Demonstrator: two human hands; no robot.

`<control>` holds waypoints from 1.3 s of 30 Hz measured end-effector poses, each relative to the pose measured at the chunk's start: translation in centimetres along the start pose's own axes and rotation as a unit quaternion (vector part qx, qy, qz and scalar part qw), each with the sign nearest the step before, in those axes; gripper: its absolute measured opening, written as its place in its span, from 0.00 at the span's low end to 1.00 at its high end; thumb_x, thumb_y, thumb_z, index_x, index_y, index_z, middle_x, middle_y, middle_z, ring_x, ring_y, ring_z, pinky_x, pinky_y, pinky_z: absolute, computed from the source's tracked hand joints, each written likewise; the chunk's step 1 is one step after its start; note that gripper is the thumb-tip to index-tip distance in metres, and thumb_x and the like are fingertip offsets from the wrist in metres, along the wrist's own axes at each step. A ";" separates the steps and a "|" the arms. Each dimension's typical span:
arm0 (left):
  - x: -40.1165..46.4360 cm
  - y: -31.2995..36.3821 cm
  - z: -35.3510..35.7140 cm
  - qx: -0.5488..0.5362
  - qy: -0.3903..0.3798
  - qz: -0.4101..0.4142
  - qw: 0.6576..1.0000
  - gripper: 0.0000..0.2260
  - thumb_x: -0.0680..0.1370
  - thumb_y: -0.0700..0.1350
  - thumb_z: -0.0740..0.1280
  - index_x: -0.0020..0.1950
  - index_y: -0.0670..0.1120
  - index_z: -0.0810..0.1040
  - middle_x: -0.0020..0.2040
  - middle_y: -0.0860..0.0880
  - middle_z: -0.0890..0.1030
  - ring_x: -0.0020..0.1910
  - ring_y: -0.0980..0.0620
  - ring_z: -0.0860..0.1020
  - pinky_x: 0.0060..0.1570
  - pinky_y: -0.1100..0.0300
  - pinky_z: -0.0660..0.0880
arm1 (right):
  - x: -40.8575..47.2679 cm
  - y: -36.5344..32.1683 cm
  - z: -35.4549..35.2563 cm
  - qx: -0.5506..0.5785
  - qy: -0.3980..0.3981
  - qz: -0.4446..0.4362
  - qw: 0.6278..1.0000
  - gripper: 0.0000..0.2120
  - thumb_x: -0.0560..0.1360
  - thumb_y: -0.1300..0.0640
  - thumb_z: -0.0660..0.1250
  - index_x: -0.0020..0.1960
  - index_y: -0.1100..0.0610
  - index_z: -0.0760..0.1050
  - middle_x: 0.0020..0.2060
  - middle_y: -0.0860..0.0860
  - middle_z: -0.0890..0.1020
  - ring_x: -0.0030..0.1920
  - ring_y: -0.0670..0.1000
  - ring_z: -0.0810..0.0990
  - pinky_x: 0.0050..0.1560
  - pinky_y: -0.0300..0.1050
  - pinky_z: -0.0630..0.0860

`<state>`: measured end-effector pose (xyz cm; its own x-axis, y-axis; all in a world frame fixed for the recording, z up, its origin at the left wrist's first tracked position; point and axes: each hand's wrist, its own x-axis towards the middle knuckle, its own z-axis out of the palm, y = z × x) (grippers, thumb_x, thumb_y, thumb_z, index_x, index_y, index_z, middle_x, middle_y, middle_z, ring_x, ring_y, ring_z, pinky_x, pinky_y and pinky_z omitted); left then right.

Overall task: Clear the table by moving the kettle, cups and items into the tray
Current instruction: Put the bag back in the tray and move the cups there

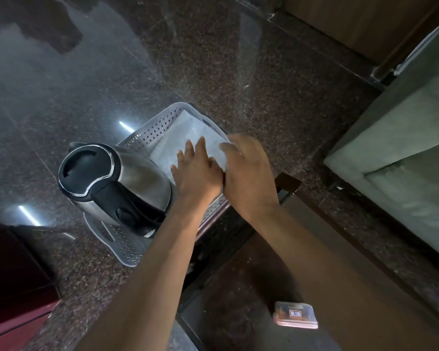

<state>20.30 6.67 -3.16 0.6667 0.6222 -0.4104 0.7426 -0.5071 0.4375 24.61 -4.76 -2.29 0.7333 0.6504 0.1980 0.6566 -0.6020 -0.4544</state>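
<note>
Grey plastic with lots of little holes makes up the tray (147, 134). It sits on the dark speckled stone floor (238, 72), right by the far corner of the brown worktop (251, 287). One side of the tray touches the worktop's edge.

A shiny metal kettle (117, 183) with a black lid and black handle stands in the near end of the tray. It looks tilted a bit, with its lid facing up at the camera.

A flat whitish sheet (188, 138) lies in the far end of the tray, next to the kettle. It is too blurry to tell what it is.

Both hands are over the tray. The left hand (198, 171) is flat with its fingers spread out, resting on the whitish sheet just beside the kettle. It holds nothing. The right hand (249, 171) sits close beside the left one at the tray's right edge. Its fingers are curled down over the sheet and the rim. I cannot tell if it is gripping something.

A small flat pack (296, 314) with a red and blue label lies on the worktop, near its front and well apart from the tray.
</note>
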 end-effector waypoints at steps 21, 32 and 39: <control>-2.6 -1.9 1.9 -0.105 0.157 0.172 0.967 0.25 0.81 0.34 0.62 0.79 0.40 0.75 0.79 0.39 0.74 0.81 0.38 0.69 0.82 0.43 0.62 | -0.8 3.7 -5.2 0.023 -0.095 -0.023 0.995 0.15 0.83 0.51 0.64 0.65 0.55 0.82 0.68 0.51 0.82 0.78 0.58 0.70 0.77 0.57 0.66; -20.2 2.7 10.3 -0.359 0.096 0.360 0.856 0.23 0.80 0.31 0.62 0.69 0.53 0.76 0.65 0.48 0.80 0.49 0.45 0.87 0.54 0.57 0.81 | -19.0 7.9 -14.7 0.195 0.214 0.225 0.930 0.10 0.77 0.65 0.68 0.55 0.58 0.85 0.47 0.48 0.87 0.46 0.45 0.86 0.48 0.48 0.84; -30.5 3.9 17.7 -0.307 -0.052 0.326 0.893 0.15 0.83 0.37 0.66 0.64 0.54 0.80 0.62 0.52 0.83 0.57 0.45 0.85 0.53 0.46 0.86 | -33.1 9.8 -15.0 0.124 0.199 0.338 0.912 0.12 0.75 0.65 0.69 0.56 0.57 0.85 0.50 0.51 0.88 0.50 0.55 0.86 0.51 0.57 0.82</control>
<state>4.04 -24.82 -3.06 0.9705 0.2389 0.0328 0.0413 -0.2987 0.9535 9.37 -39.15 -0.27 0.9939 -0.0791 0.0767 0.0072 -0.6482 -0.7614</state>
